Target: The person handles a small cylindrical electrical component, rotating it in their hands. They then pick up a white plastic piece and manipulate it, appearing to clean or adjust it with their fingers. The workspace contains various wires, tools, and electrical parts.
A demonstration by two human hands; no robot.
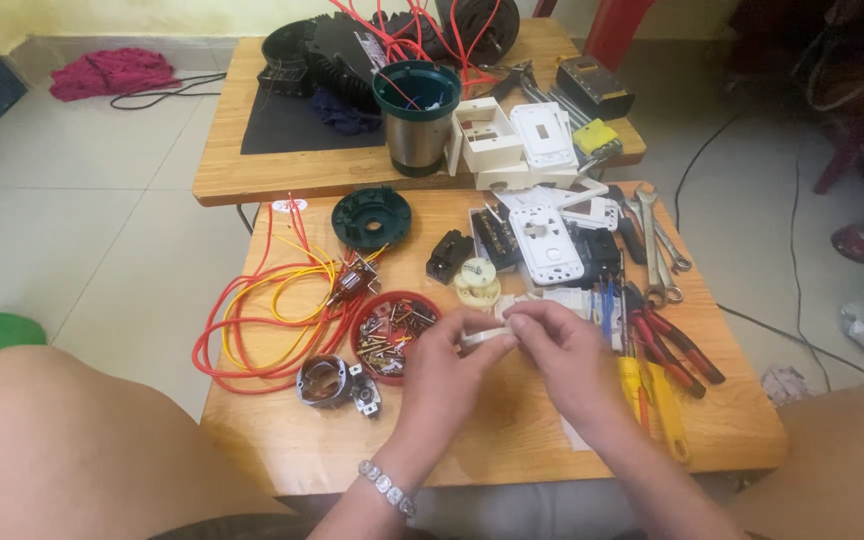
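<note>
While both hands met above the wooden tabletop, the left hand and right hand pinched a small white plastic part between curled fingers — just beside the red dish of screws.

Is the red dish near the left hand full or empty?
Partly full: the red dish holds a loose heap of small screws and metal bits.

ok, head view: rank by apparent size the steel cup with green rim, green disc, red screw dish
1. steel cup with green rim, though farthest from the camera
2. red screw dish
3. green disc, close to the dish; it sits farther back, so that ranking is unsure
</note>
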